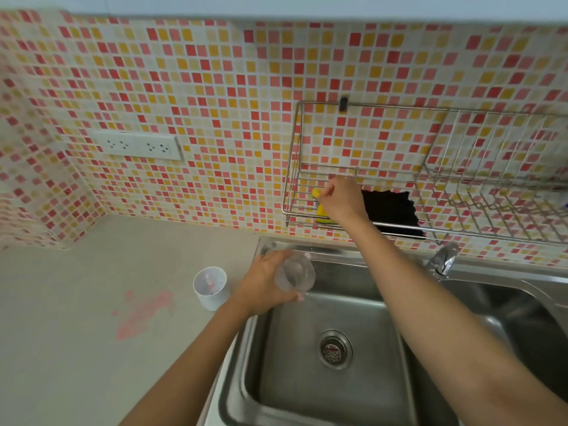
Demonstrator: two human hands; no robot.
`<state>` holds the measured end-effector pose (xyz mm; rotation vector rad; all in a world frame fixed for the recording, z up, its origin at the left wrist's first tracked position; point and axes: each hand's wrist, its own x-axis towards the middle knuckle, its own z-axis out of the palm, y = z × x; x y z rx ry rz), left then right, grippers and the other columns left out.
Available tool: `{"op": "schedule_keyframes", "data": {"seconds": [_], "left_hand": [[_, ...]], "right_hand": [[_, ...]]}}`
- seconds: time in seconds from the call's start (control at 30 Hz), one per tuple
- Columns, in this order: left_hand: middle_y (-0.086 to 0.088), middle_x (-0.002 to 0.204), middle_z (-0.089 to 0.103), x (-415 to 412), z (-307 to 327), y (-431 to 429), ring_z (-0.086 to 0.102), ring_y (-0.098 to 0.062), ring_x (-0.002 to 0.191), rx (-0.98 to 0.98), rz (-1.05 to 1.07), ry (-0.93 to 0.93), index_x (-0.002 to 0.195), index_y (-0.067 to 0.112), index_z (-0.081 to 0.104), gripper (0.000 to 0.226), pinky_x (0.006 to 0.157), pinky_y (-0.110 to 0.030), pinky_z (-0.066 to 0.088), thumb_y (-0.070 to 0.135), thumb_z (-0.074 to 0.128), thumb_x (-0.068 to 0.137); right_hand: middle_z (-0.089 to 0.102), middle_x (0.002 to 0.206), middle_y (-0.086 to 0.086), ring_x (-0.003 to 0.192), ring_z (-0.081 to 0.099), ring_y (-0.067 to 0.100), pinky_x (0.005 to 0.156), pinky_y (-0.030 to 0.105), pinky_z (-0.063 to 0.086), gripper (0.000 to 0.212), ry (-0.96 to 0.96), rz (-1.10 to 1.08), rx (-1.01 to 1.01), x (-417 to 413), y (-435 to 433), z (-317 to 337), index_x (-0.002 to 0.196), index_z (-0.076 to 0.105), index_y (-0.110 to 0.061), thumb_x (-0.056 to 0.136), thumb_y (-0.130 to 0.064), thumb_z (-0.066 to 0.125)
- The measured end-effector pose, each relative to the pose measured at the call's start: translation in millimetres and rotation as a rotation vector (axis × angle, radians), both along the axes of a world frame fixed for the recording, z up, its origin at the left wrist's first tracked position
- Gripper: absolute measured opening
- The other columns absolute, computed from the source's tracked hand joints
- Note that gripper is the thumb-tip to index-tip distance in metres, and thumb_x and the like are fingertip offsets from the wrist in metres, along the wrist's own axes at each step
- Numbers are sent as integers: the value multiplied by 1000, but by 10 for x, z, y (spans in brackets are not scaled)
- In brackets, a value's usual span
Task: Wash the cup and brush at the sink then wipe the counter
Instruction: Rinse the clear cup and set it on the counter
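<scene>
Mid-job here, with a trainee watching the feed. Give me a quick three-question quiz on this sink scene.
1. True or false: the left hand holds the clear cup over the sink.
2. What does the right hand pinch in the wire rack? A plate; B yellow sponge; C fork.
3. Fill in: the pink stain lies on the ____.
Key: 1 true; 2 B; 3 counter.

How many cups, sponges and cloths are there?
Cups: 2 (clear cup in the left hand, white cup on the counter)
Sponges: 1 (yellow sponge)
Cloths: 1 (black cloth)
Total: 4
</scene>
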<state>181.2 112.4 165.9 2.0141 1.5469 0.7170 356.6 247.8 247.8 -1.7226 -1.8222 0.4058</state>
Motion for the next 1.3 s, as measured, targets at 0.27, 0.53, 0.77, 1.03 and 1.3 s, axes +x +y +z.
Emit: {"op": "schedule_keyframes", "data": {"seconds": [0.27,0.53,0.77,1.03,1.3], "left_hand": [[15,132,52,134,-135,186,45,-11,123,-93,-45,23,129,41,44,81,104,-38,44,53,82,59],[14,125,53,944,-388,313,50,-1,113,-209,-119,28,124,34,49,71,97,-30,48,38,83,62],[27,107,52,1911,-410,365,52,25,92,-300,-201,-30,91,62,45,63,78,-2,39,21,86,68],[9,128,58,2656,-481,512,57,-11,115,-307,-205,-20,138,27,40,86,97,-32,49,35,83,64],[7,119,59,2775,-590,504,64,-14,104,-335,-165,-7,127,32,43,75,83,-36,58,33,82,63]], "right_hand": [[60,115,-3,116,54,17,94,29,43,10,188,121,235,244,-432,3,97,66,-19,89,-21,61],[68,92,2,88,60,13,79,27,51,13,-83,190,380,1578,-1693,-1219,91,71,-9,83,-12,62],[51,138,15,124,50,35,100,39,39,64,96,-271,-348,2727,-1353,-1639,143,38,-8,92,-43,56],[53,134,-1,119,54,24,88,28,37,72,199,-129,-491,2963,-640,-2025,147,27,-32,86,-30,66],[31,153,2,142,25,31,111,48,33,76,-358,207,-414,3044,-325,-2499,144,30,-28,79,-15,66]]}}
